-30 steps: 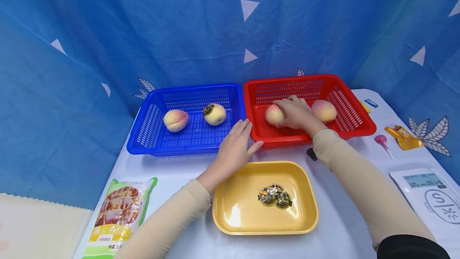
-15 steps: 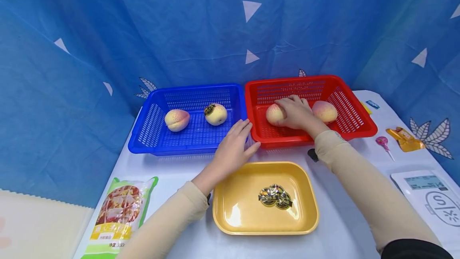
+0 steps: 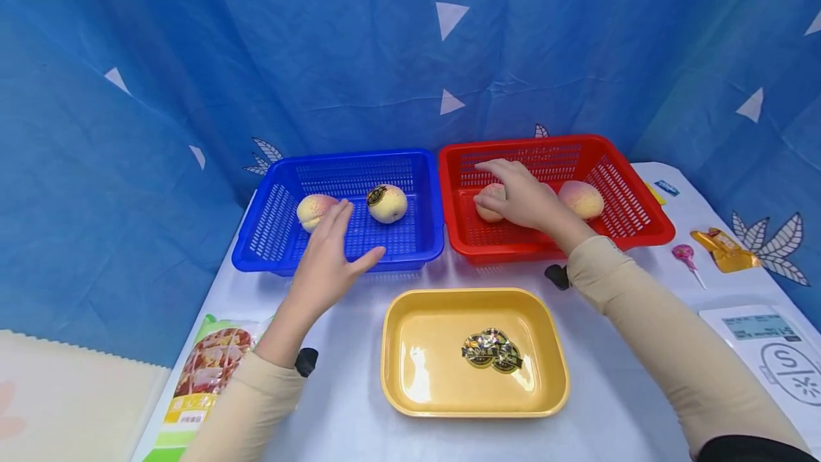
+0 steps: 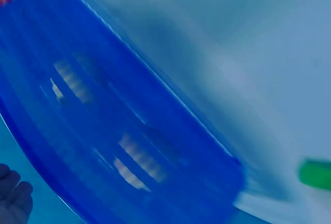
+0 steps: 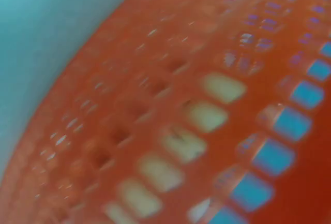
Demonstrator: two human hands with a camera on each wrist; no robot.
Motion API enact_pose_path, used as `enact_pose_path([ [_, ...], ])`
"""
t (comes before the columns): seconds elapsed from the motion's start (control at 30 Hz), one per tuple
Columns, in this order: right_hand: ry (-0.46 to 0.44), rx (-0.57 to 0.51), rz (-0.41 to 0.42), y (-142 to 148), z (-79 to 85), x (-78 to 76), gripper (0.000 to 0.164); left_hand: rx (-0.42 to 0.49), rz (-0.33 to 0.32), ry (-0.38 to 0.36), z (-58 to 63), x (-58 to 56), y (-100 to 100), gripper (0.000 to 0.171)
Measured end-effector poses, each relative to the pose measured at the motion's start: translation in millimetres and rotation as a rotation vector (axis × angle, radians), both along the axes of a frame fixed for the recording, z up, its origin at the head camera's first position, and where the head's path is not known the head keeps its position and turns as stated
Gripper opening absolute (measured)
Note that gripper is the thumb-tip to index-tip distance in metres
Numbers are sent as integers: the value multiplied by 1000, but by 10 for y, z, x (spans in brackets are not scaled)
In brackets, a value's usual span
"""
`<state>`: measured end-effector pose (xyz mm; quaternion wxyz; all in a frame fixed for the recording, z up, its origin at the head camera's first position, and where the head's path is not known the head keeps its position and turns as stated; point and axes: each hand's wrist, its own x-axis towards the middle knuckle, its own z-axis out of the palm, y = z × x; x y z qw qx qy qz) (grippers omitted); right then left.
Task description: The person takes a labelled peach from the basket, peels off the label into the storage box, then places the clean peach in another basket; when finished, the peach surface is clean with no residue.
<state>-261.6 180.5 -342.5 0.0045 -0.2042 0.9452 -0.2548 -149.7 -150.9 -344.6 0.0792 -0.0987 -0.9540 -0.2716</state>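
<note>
My left hand [image 3: 327, 266], thumb spread from straight fingers, hovers over the front left of the blue basket [image 3: 365, 260] in the head view. Its fingertips overlap a pink-and-yellow peach [image 3: 312, 212] there. A second peach [image 3: 388, 205], bearing a black-and-gold sticker, lies to its right. Inside the red basket [image 3: 507, 254], my right hand [image 3: 522, 198] has thumb and fingers parted just above a peach [image 3: 490, 203], partly hidden by it. Another peach [image 3: 582, 199] lies to the right. The right wrist view is filled by the red basket's slotted wall [image 5: 129, 110].
A yellow tray [image 3: 430, 376] holding a black-and-gold sticker stands in front of the baskets. At left lies a food packet [image 3: 205, 369], partly under my left sleeve. A lollipop [image 3: 684, 254], a gold wrapper [image 3: 727, 249] and a white scale [image 3: 757, 348] are at right.
My left hand has left the inner edge between the baskets and swung left over the blue basket. My right hand has let go of the peach, its fingers lifting and spreading.
</note>
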Motion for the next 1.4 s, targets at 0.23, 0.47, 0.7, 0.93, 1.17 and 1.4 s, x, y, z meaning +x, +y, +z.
enact_pose_path([
  [0.23,7,-33,98,-436,122,56,66,-26,138,-130,-56,10,-574,110],
  [0.47,-55,-59,168,-903,96,4,69,-96,231,-173,-106,4,-969,123],
  [0.7,-82,-43,187,-1293,-102,-123,68,-90,275,-201,-206,-57,-1116,128],
  [0.93,-74,14,175,-1577,-187,-204,69,-57,301,-262,-255,-69,-1183,137],
  [1.17,-109,54,142,-1704,-256,-271,67,-70,285,-280,-268,-84,-1214,138],
  [1.4,-32,120,114,-1733,-326,-290,64,-76,293,-295,-251,-88,-1200,139],
])
